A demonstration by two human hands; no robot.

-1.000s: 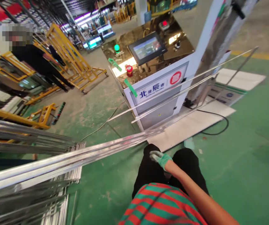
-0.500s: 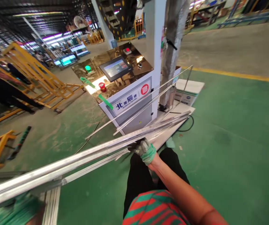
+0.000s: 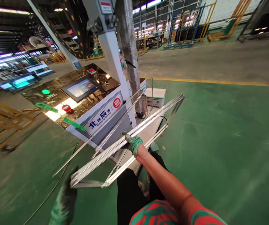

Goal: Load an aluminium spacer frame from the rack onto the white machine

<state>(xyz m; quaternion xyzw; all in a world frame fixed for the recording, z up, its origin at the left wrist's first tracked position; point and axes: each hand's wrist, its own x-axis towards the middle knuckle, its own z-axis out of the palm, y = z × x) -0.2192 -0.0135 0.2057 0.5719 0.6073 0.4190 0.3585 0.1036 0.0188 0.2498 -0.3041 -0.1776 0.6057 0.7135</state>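
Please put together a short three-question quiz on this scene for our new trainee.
1. True or false: the right hand grips the stack of metal frames.
2. Which colour is the lit round button on the machine console? A red, B green, C blue.
3. Where is the left hand relative to the frames' near corner?

Key: 1 true. 2 B. 3 Just below it, at the corner; contact unclear.

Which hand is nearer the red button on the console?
Left. The left hand hangs low, below the red button; the right hand grips the metal frame bundle farther off to the button's right.
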